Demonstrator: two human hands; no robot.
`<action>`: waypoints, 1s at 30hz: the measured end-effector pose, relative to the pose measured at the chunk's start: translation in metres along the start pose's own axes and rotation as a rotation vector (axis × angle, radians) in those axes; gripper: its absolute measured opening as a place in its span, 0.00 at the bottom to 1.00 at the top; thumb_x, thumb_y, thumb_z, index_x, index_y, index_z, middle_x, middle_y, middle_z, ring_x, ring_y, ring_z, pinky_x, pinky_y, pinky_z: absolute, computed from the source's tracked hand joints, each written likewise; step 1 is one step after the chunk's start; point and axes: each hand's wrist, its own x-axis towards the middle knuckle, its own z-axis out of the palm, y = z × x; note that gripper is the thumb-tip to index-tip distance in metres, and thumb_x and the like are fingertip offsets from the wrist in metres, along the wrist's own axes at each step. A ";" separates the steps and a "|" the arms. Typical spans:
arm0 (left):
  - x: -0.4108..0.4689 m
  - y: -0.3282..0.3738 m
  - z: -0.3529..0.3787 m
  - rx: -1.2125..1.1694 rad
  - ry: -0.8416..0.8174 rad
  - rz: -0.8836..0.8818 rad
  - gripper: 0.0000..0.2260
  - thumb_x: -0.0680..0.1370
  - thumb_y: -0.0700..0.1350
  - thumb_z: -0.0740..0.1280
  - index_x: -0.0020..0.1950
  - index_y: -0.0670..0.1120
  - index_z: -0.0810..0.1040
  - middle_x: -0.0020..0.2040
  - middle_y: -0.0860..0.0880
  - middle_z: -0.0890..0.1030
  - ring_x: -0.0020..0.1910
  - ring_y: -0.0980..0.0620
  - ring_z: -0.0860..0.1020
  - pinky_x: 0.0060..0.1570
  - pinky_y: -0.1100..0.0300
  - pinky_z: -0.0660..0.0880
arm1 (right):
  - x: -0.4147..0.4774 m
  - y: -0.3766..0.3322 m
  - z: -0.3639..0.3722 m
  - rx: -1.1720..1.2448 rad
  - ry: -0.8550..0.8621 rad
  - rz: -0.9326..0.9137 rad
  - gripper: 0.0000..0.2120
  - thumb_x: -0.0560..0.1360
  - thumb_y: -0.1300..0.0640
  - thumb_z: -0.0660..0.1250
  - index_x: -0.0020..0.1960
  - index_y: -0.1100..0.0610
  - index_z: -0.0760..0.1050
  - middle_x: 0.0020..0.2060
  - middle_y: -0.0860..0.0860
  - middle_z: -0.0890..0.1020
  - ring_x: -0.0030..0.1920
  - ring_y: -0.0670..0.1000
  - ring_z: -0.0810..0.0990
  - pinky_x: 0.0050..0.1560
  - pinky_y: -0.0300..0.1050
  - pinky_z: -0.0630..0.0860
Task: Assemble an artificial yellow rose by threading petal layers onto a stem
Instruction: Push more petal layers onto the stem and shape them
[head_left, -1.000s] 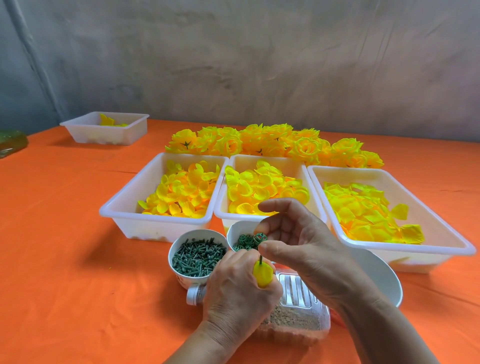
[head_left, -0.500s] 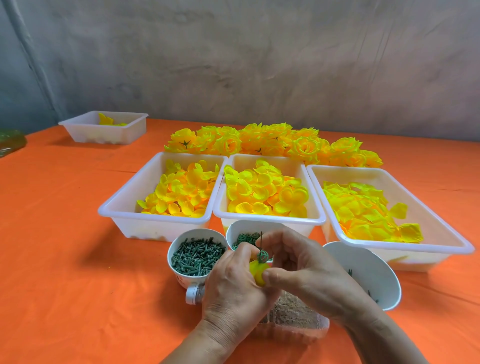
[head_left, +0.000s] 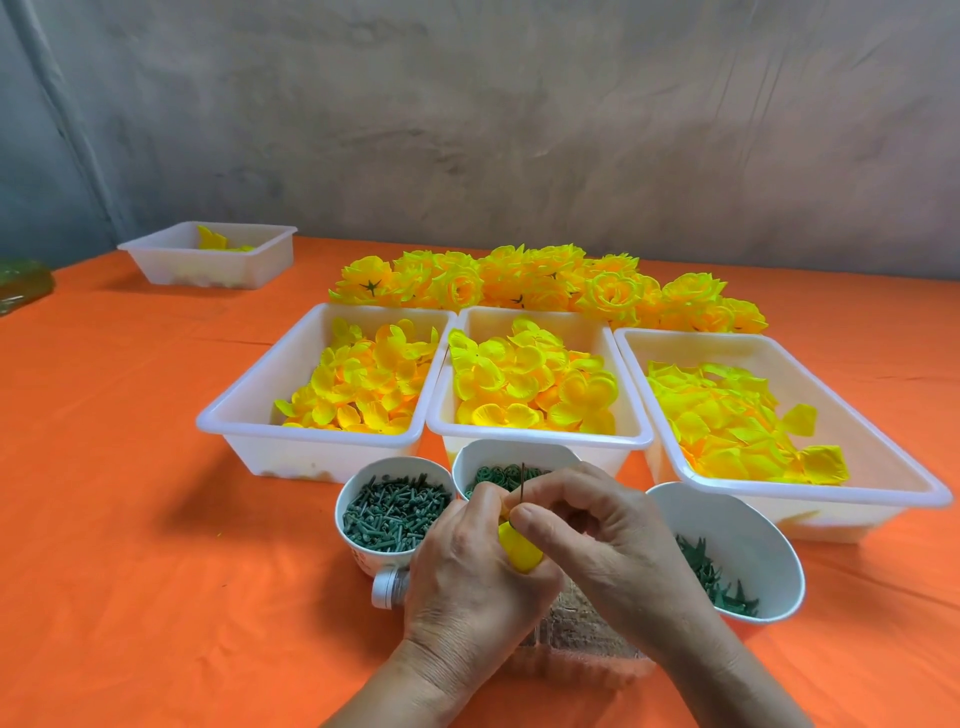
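Bud (head_left: 521, 553) in left hand (head_left: 467, 582), beside cup rim (head_left: 506, 447)

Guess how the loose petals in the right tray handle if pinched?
Probably floppy and very light: the petals look thin, creased and curled. They lie overlapped in the tray, so a pinch may well lift several at once.

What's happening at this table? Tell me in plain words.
A person is building an artificial yellow rose. The left hand grips a yellow bud with a thin stem sticking up from it, and the right hand pinches that stem just above the bud. Three trays of loose petals sit just behind, with cups of green parts in front of them and a pile of finished roses at the back.
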 end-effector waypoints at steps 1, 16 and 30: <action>0.000 0.000 0.000 -0.004 -0.001 0.000 0.14 0.67 0.58 0.69 0.39 0.61 0.62 0.32 0.60 0.69 0.38 0.56 0.73 0.37 0.64 0.62 | -0.001 0.001 0.000 0.004 0.001 0.000 0.06 0.72 0.58 0.74 0.43 0.47 0.84 0.40 0.50 0.82 0.41 0.57 0.79 0.45 0.57 0.76; -0.001 -0.003 -0.002 -0.064 -0.011 0.051 0.16 0.66 0.65 0.65 0.39 0.55 0.66 0.33 0.56 0.72 0.36 0.55 0.72 0.36 0.60 0.64 | -0.007 0.012 0.001 -0.113 -0.001 -0.055 0.06 0.71 0.47 0.70 0.46 0.38 0.82 0.40 0.43 0.81 0.38 0.43 0.77 0.41 0.30 0.69; 0.000 -0.003 -0.012 -0.094 -0.102 0.090 0.17 0.64 0.60 0.68 0.49 0.55 0.74 0.40 0.58 0.76 0.43 0.57 0.75 0.42 0.61 0.70 | -0.008 0.019 -0.004 -0.013 -0.034 0.021 0.09 0.72 0.51 0.66 0.49 0.41 0.82 0.42 0.46 0.84 0.44 0.45 0.82 0.44 0.36 0.76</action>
